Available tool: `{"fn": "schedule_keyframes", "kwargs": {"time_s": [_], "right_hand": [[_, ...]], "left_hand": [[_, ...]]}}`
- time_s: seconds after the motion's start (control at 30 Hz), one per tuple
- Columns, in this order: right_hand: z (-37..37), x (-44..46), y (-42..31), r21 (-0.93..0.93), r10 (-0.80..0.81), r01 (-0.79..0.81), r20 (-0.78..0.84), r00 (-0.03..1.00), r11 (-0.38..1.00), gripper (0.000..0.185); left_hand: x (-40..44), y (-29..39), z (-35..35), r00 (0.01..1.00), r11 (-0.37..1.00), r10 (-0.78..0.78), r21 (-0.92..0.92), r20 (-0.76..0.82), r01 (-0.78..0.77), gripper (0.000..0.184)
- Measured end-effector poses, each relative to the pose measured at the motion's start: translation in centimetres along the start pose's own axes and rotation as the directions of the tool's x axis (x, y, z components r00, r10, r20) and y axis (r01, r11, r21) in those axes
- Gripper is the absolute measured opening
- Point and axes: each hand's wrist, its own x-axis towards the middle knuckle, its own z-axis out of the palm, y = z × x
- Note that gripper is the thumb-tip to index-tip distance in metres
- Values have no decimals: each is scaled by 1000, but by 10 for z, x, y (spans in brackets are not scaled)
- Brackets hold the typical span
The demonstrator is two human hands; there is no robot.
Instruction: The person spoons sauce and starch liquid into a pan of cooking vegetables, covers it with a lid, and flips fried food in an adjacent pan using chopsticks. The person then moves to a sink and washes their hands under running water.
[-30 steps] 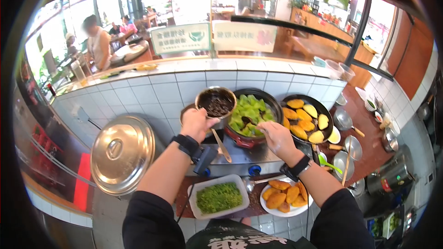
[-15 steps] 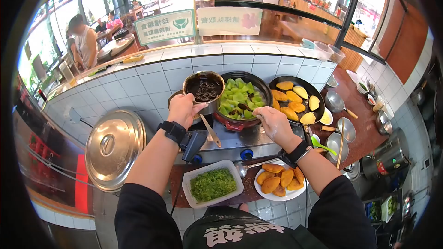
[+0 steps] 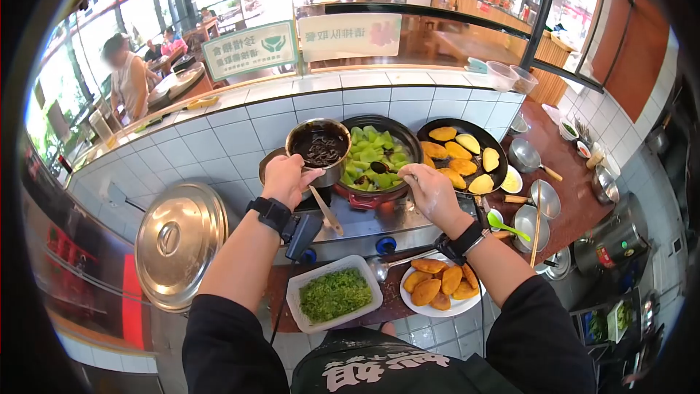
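Observation:
My left hand (image 3: 284, 181) is closed on the rim side of a metal pot (image 3: 335, 174), held over the stove's left side and tilted slightly. Dark, glossy liquid with shreds or reflections fills it; which of these I cannot tell. My right hand (image 3: 435, 193) pinches the end of a spoon (image 3: 380, 167); its dark bowl is over the green vegetable pieces (image 3: 372, 144) in a red-sided pot (image 3: 370, 201). Dark bits lie among the pieces. To the right, a black frying pan (image 3: 499, 177) holds several yellow and golden oval cakes (image 3: 457, 150).
In front stand a white tub (image 3: 295, 299) of chopped greens and a plate (image 3: 467, 309) of golden cakes. A wooden-handled utensil (image 3: 328, 213) lies beside the left pot. A large metal lid (image 3: 182, 248) leans at left; ladles (image 3: 526, 155) and a green spoon (image 3: 510, 227) are at right.
The spoon's bowl shows more clearly over the green pieces, and my right hand has shifted slightly. My left hand still holds the metal pot. The whole view has shifted a little.

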Motion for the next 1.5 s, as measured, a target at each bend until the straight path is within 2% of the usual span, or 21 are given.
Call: {"fn": "schedule_keyframes", "kwargs": {"time_s": [0.07, 0.1, 0.17, 0.23, 0.33, 0.37, 0.47, 0.6, 0.7, 0.73, 0.8, 0.9, 1.0, 1.13, 1.17, 1.2, 1.23, 1.3, 1.37, 1.47, 1.5], "right_hand": [[6, -1, 11, 125, 248, -239, -64, 967, 963, 13], [12, 3, 18, 396, 387, -322, -95, 917, 860, 13], [13, 4, 30, 645, 629, -448, -66, 774, 619, 14], [8, 6, 36, 808, 764, -463, 24, 644, 365, 18], [-2, 9, 45, 915, 828, -387, 130, 545, 111, 17], [-6, 12, 47, 925, 836, -368, 131, 534, 90, 18], [-22, 31, 31, 947, 810, -298, 83, 581, 117, 20], [-30, 54, -6, 863, 633, -309, -16, 774, 400, 21], [-25, 52, -34, 584, 349, -222, -112, 930, 781, 13], [-29, 49, -48, 369, 247, -181, -140, 959, 912, 12], [-35, 37, -67, 73, -2, 17, -202, 979, 997, 13], [-47, 0, -81, 0, 9, -10, -246, 969, 1000, 12], [-69, -57, -101, -83, 177, -203, -253, 951, 976, 15], [-101, -141, -133, -67, 485, -552, -400, 778, 831, 14], [-108, -162, -137, -16, 533, -600, -443, 721, 800, 14], [-115, -188, -142, 28, 574, -650, -499, 649, 759, 15], [-126, -214, -154, 52, 535, -618, -560, 633, 785, 21], [-147, -258, -194, 115, 551, -680, -690, 469, 724, 34], [-166, -307, -230, 203, 636, -801, -726, 264, 563, 43], [-182, -375, -301, 332, 586, -823, -810, 0, 460, 35], [-184, -394, -325, 290, 525, -849, -851, -18, 441, 32]], "left_hand": [[0, 0, 4, 1000, 1000, 0, 11, 4, 0, 16], [1, 0, 3, 1000, 1000, -6, 16, 3, 6, 16], [2, -1, 3, 1000, 1000, -7, 28, 8, 7, 15], [4, -1, 4, 1000, 999, 1, 42, 22, -2, 14], [6, -3, 6, 1000, 997, -11, 72, 4, 11, 18], [8, -4, 8, 1000, 998, 0, 62, 6, 0, 15], [13, -9, 11, 1000, 998, 12, 55, 11, -13, 10], [12, -12, 21, 999, 995, -6, 102, 44, 2, 7], [-6, -7, 31, 992, 987, -27, 161, 126, 6, 9], [-13, -5, 34, 988, 983, -45, 184, 147, 18, 9], [-23, -5, 39, 974, 970, -92, 239, 208, 41, 11], [-44, -11, 52, 906, 956, -147, 291, 398, 27, 8], [-65, -32, 70, 801, 933, -261, 353, 539, 66, 7], [-115, -74, 100, 643, 879, -424, 462, 638, 121, 5], [-131, -86, 110, 600, 860, -441, 505, 668, 70, 4], [-137, -102, 115, 496, 863, -456, 504, 739, 43, 4], [-146, -120, 124, 371, 875, -464, 481, 804, 52, 4], [-193, -139, 148, 296, 832, -523, 554, 799, -25, 6], [-231, -173, 174, 204, 798, -576, 599, 792, -72, 4], [-292, -227, 209, 91, 787, -599, 606, 795, -113, 7], [-327, -233, 218, 35, 773, -622, 620, 782, -135, 6]]}}
